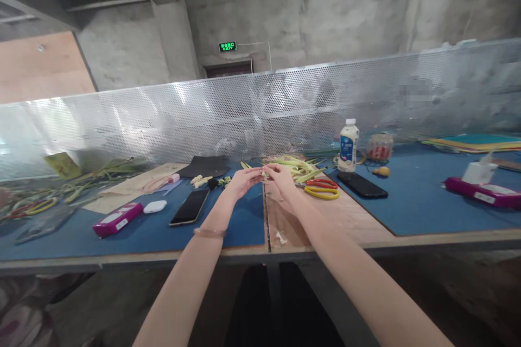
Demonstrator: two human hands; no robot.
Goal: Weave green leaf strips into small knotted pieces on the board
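Observation:
My left hand [245, 180] and my right hand [279, 174] meet fingertip to fingertip over the seam between the blue mat and the bare wooden board. Both pinch a small whitish piece [264, 173]; it is too small and covered to tell its kind. Just beyond my right hand lies a pile of pale green leaf strips [299, 166]. Scissors with red and yellow handles [322, 192] rest to the right of that hand. Small pale and dark flower-like pieces [211, 182] lie left of my left hand. A white scrap [280, 237] is on the board nearer me.
Left are a phone [190, 207], a white earphone case [155, 206], a purple tissue pack [118, 219] and brown paper [122, 191]. Right are a black phone [361, 184], a bottle [348, 146], a jar [380, 147] and another tissue pack [482, 192]. A perforated metal screen [293, 114] stands behind.

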